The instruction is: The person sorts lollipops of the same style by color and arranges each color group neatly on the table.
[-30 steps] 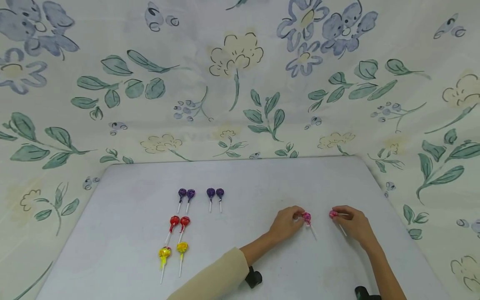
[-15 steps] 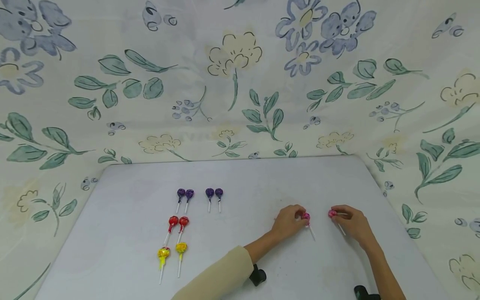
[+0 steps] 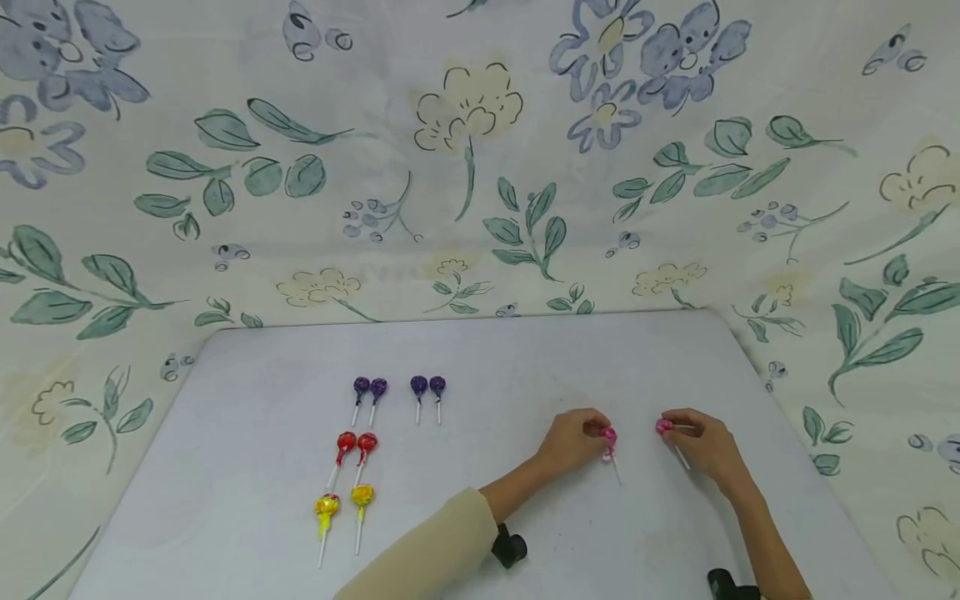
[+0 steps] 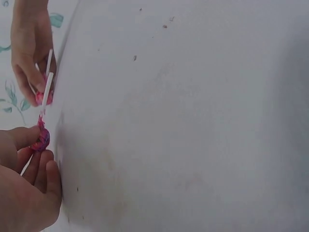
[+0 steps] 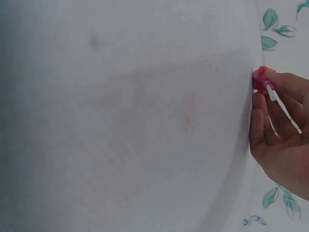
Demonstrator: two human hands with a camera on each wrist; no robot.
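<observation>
At the right part of the white board, my left hand (image 3: 573,442) pinches a pink-wrapped lollipop (image 3: 611,436) by its head. Its white stick points down toward the near side. In the left wrist view, thumb and fingers press that lollipop (image 4: 42,139) from both sides. A short gap to the right, my right hand (image 3: 707,450) pinches a second pink lollipop (image 3: 663,426) at the head. The right wrist view has this lollipop (image 5: 263,79) between thumb and fingertips, its white stick running back beneath the palm.
Two pairs of purple lollipops (image 3: 378,387) lie toward the back left of the board (image 3: 247,400). Nearer are two red lollipops (image 3: 367,443) and two yellow lollipops (image 3: 362,495). A floral cloth (image 3: 480,192) hangs behind and beside the board. Dark wrist devices (image 3: 510,547) sit under the forearms.
My left hand has shifted slightly to the left with its lollipop, whose stick now stands a little steeper in view. The right hand and the other lollipops look unchanged.
</observation>
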